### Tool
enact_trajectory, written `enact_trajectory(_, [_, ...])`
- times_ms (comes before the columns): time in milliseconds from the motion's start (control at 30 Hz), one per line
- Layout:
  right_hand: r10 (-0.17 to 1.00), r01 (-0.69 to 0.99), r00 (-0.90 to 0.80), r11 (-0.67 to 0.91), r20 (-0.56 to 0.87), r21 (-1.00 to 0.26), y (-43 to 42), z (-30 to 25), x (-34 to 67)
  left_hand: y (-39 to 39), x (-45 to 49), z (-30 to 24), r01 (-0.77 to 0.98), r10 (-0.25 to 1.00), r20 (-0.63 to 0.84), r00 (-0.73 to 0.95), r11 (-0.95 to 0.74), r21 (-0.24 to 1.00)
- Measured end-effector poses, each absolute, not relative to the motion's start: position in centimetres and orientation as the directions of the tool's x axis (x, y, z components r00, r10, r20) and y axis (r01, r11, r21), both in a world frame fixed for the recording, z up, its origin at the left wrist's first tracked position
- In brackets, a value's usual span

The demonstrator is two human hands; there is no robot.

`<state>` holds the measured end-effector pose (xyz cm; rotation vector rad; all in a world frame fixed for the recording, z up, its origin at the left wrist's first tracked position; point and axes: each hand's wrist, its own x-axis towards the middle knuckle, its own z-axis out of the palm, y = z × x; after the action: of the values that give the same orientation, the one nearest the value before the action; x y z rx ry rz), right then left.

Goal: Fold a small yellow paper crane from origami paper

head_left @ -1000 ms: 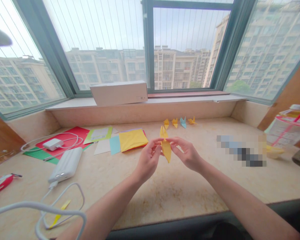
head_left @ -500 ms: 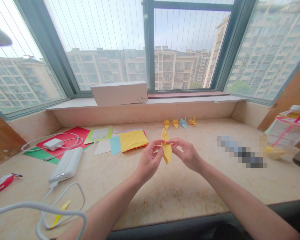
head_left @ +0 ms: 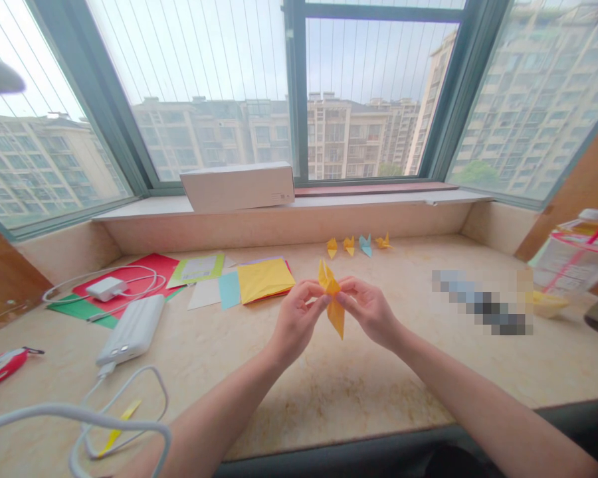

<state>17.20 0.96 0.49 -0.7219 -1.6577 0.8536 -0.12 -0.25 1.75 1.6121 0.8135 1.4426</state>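
A folded piece of yellow paper (head_left: 334,311) hangs in the air between my two hands above the marble counter (head_left: 329,378). My left hand (head_left: 295,323) pinches its upper left part with thumb and fingertips. My right hand (head_left: 370,310) pinches it from the right. One point of the paper sticks up, a longer one hangs down. Behind them a stack of coloured paper sheets (head_left: 259,279) lies flat, yellow on top. Several small finished paper cranes (head_left: 356,244) stand in a row near the back wall.
A white power bank (head_left: 131,329) with white cables (head_left: 124,411) lies at the left, a charger (head_left: 105,287) on red paper behind it. A white box (head_left: 238,185) rests on the sill. A clear container with pink straw (head_left: 573,259) stands at the right.
Both hands have shifted slightly lower and closer together, and the yellow paper has turned, with its lower point now hanging further down to the right.
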Motion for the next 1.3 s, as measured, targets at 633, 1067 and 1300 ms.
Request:
enact_trajectory(633, [0.88, -0.234, -0.075, 0.441, 0.468, -0.866, 0.8, -0.1, 15.5, -0.4, 0.1, 2.1, -0.129, 0.931, 0.358, 0.077, -0.346, 0.929])
enact_trajectory(1067, [0.783, 0.229, -0.007, 0.607, 0.622, -0.761, 0.5, 0.5, 16.6, -0.2, -0.4, 2.4, 0.078, 0.871, 0.486, 0.068, -0.49, 0.868])
enact_trajectory(1300, [0.848, 0.167, -0.06, 0.528, 0.526, -0.833, 0.5, 0.4, 16.9, -0.1, -0.5, 1.3, 0.032, 0.889, 0.402, 0.22, -0.418, 0.908])
